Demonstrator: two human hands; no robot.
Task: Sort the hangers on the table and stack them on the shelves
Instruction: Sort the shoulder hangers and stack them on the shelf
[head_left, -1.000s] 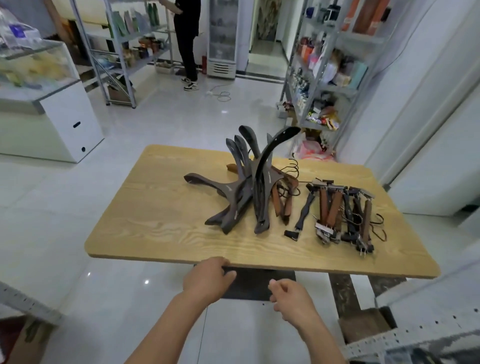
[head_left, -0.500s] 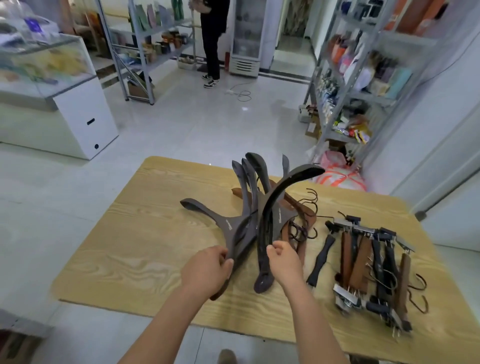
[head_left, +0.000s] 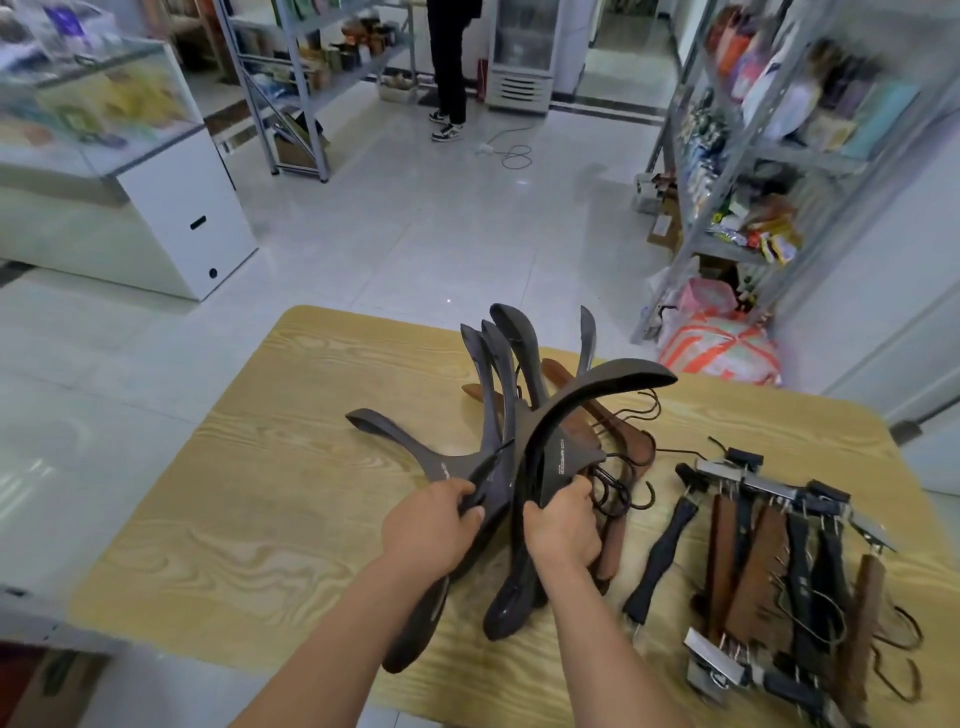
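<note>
Left hand (head_left: 428, 527) grip clenched round dark hanger pile (head_left: 498, 415), right hand (head_left: 563, 527) grip grasping curved hanger (head_left: 587, 397), clip hangers (head_left: 769, 566) beside, on counter (head_left: 270, 493)

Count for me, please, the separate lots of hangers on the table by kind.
Coat hanger heap, dark and brown, gripped by left hand and right hand: 1
Clip hanger bundle: 1
Single black clip hanger between them: 1
Total: 3 lots; the hangers overlap too much to count singly.
</note>
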